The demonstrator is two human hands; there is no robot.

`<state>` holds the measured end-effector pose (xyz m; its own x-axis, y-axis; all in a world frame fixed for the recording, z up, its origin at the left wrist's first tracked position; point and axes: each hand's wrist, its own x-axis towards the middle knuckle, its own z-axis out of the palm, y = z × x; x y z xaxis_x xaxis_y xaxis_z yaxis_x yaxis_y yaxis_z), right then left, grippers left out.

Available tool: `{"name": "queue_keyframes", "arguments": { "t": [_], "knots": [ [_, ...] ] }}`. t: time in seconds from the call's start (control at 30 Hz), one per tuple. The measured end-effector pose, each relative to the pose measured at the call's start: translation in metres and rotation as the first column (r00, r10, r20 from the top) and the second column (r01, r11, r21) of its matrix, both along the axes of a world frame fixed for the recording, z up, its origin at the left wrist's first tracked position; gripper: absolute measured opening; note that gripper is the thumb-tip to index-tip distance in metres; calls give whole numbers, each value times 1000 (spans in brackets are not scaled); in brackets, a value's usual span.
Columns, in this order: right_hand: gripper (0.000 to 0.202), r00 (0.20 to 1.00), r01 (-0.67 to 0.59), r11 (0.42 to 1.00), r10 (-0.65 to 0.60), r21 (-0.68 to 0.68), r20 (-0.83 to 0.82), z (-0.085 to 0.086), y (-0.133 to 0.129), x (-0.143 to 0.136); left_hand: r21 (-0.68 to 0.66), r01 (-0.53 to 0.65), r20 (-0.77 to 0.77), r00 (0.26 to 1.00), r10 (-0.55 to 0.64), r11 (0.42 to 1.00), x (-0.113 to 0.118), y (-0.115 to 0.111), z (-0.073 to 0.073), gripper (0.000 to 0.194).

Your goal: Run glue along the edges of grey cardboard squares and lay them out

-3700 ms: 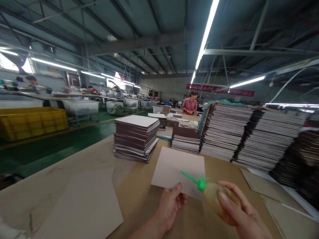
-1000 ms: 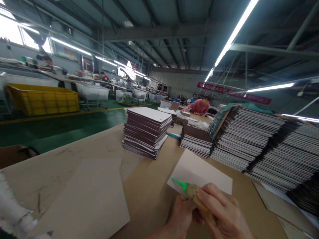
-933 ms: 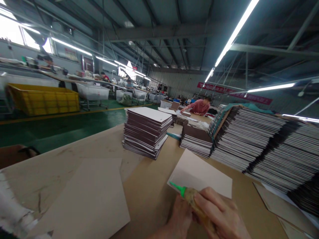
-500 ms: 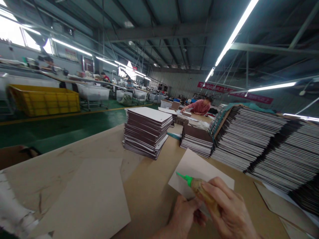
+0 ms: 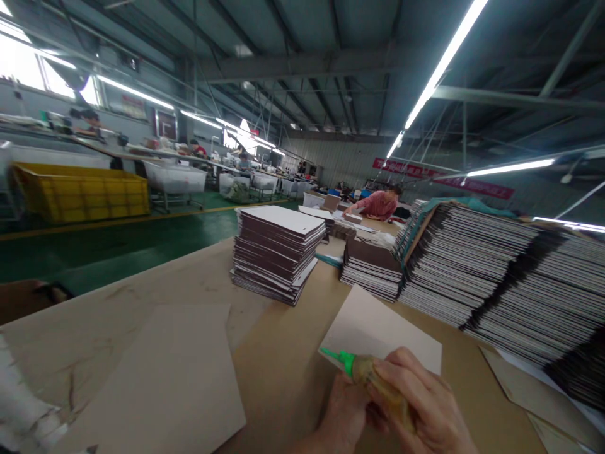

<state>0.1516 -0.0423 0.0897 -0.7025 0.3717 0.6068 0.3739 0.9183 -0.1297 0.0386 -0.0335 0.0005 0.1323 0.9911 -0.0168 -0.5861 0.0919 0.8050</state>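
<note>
My right hand [image 5: 420, 397] is wrapped round a yellowish glue bottle [image 5: 378, 381] with a green nozzle. The nozzle points left, its tip over the left corner of a pale board [image 5: 378, 321] on the brown table. Below the bottle, my left hand [image 5: 345, 407] is at the board's near edge, its fingers closed and partly hidden behind the bottle; what they grip, if anything, does not show. Another pale sheet [image 5: 174, 372] lies to the left. Beyond the board stands a stack of dark boards with white tops [image 5: 278, 252].
Tall board stacks [image 5: 477, 258] line the right side, with a lower stack [image 5: 371, 268] beside them. Loose brown boards [image 5: 543, 391] lie at the right. A person in pink [image 5: 380, 205] leans over the table's far end. A yellow bin [image 5: 80, 192] stands left, beyond the table edge.
The bottle and its green nozzle have moved left and down, towards the board's left corner, with my right hand. My left hand has shifted slightly and is more covered by the bottle.
</note>
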Motion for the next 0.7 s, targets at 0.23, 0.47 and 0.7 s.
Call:
{"name": "queue_keyframes", "arguments": {
  "t": [0.23, 0.47, 0.7],
  "knots": [
    [18, 998, 33, 997, -36, -70, -46, 2, 7, 2, 12, -32, -20, 999, 32, 999, 5, 4, -7, 44],
    [18, 994, 83, 995, -87, -52, -70, 4, 13, 4, -43, -30, -25, 999, 29, 999, 9, 6, -13, 50],
    [17, 979, 166, 986, -160, 34, -125, 1, 13, 6, -42, -3, -26, 1000, 2, 999, 6, 9, -12, 57]
  ]
}}
